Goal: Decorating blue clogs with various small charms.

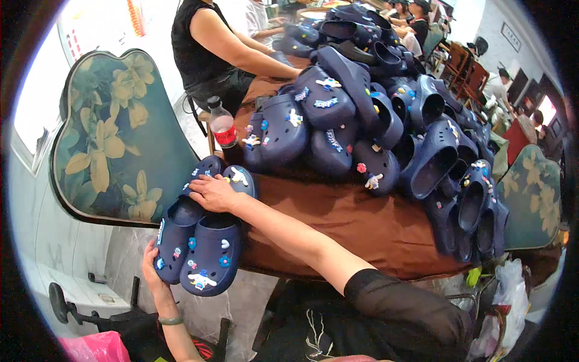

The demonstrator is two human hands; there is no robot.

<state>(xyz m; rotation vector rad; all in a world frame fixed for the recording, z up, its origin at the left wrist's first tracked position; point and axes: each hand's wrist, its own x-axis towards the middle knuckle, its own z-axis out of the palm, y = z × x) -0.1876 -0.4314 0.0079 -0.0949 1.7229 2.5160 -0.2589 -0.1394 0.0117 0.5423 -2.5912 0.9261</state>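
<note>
Two navy clogs, a left one (176,253) and a right one (212,256), are tilted side by side at the table's left end, toes toward me, with blue, white and pink charms. My left hand (152,265), a bangle on its wrist, is closed on the outer side of the left clog. Just beyond lie two more charm-decorated clogs, the nearer one to my right hand (214,194) being the far left clog (208,166). My right hand lies over it with fingers bent down onto it; the fingertips' exact contact is partly hidden.
A big heap of navy clogs (332,108) covers much of the brown-clothed table (325,211). A bottle (223,123) stands at its left edge. Floral chair backs (114,145) flank the table. A person (223,48) sits across; others work farther back.
</note>
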